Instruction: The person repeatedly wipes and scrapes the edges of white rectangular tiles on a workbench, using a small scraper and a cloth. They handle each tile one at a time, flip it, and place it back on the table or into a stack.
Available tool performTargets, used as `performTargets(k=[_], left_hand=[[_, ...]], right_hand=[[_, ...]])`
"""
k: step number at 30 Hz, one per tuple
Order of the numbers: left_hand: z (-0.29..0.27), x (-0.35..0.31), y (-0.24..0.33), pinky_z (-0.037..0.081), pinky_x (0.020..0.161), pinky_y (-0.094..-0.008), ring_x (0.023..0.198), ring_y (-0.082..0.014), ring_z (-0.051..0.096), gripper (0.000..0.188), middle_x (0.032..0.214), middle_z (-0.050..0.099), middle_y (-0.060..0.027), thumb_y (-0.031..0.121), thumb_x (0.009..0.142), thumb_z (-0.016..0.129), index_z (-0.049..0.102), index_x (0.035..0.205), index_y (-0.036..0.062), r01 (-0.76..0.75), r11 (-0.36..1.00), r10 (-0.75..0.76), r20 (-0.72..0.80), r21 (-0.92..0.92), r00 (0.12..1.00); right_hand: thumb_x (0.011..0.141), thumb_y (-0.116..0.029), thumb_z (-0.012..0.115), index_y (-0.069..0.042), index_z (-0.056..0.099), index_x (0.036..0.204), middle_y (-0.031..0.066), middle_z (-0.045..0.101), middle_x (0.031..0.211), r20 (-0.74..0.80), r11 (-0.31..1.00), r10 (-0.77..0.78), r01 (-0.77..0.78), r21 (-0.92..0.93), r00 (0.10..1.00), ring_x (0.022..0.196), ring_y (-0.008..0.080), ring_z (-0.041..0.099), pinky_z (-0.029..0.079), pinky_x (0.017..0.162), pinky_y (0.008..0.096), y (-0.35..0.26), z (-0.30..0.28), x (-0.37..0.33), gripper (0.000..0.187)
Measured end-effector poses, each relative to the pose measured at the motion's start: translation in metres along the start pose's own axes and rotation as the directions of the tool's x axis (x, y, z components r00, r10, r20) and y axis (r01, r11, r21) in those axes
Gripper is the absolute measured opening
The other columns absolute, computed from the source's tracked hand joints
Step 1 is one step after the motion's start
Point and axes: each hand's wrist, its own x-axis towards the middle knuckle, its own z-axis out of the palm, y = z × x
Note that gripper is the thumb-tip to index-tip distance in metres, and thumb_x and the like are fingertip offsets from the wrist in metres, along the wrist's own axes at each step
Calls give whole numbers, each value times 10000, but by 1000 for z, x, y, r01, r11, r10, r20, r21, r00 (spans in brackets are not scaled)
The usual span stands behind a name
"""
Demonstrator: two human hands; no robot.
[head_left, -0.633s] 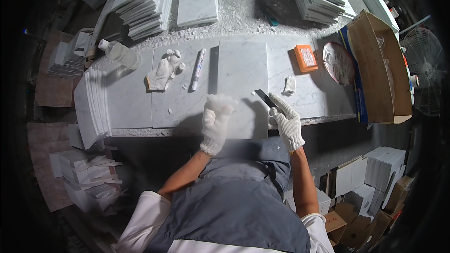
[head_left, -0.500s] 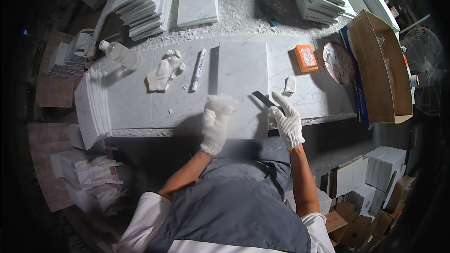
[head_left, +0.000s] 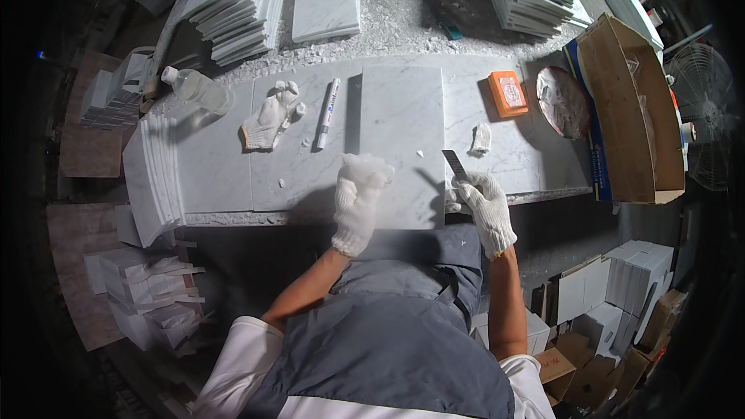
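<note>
A white marble tile [head_left: 401, 120] lies on the worktop in front of me, its near end reaching past the bench edge. My left hand [head_left: 355, 213], in a white knit glove, is closed on a wad of whitish, translucent soft material [head_left: 368, 164] at the tile's left edge. In my gloved right hand [head_left: 487, 208] is a dark, narrow scored blade [head_left: 452, 161], pinched and pointing up and left beside the tile's right edge. A small white chip [head_left: 420, 154] sits on the tile. Beyond my right hand lies a small crumpled white piece [head_left: 481, 140].
Left of the tile are a marker [head_left: 328, 115], a spare glove [head_left: 272, 118] and a clear bottle [head_left: 199, 91]. To the right, an orange box [head_left: 508, 95], a round dish of white paste [head_left: 560, 101] and an open carton [head_left: 632, 109]. Tile stacks [head_left: 240, 12] stand behind on a gritty surface.
My right hand has drawn back toward the right and slightly nearer, carrying the blade off the tile and turning it more upright. My left hand stays nearly in place.
</note>
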Motion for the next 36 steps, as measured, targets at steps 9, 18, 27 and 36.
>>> performTargets(k=[9, 18, 27, 36], left_hand=[[-3, 0, 2, 551, 961, -310, 1067, -161, 653, 351, 1187, 639, -89, 104, 995, 683, 515, 1290, 16, 46, 995, -47, 18, 85, 999], [-5, 2, -6, 558, 986, -329, 1076, -182, 657, 372, 1220, 623, -110, 99, 1003, 672, 495, 1314, -1, -4, 994, 1, 26, 106, 1000], [-10, 5, -11, 564, 1009, -360, 1111, -217, 674, 370, 1229, 622, -126, 91, 1010, 658, 478, 1318, -9, 6, 987, -11, 32, 161, 999], [-10, 4, -11, 566, 1010, -371, 1111, -233, 682, 366, 1230, 627, -131, 81, 1014, 648, 476, 1325, -10, 20, 994, -23, 28, 111, 999]], right_hand=[[1013, -162, 653, -93, 593, 1477, 35, 708, 1136, 105, 970, -125, 144, -197, 987, 804, 104, 620, 527, 716, 263, 2, 4, 4, 473], [1016, -231, 609, -214, 656, 1374, 161, 702, 988, 239, 518, -446, 467, -717, 862, 887, 335, 691, 540, 766, 422, -3, 17, 4, 361], [1002, -315, 591, -274, 646, 1347, 170, 713, 987, 254, 344, -498, 458, -819, 829, 890, 379, 702, 549, 739, 490, 0, 32, 14, 352], [987, -225, 661, -202, 695, 1327, 152, 705, 944, 217, 347, -441, 388, -854, 871, 861, 362, 690, 546, 739, 459, -14, 38, 19, 343]])
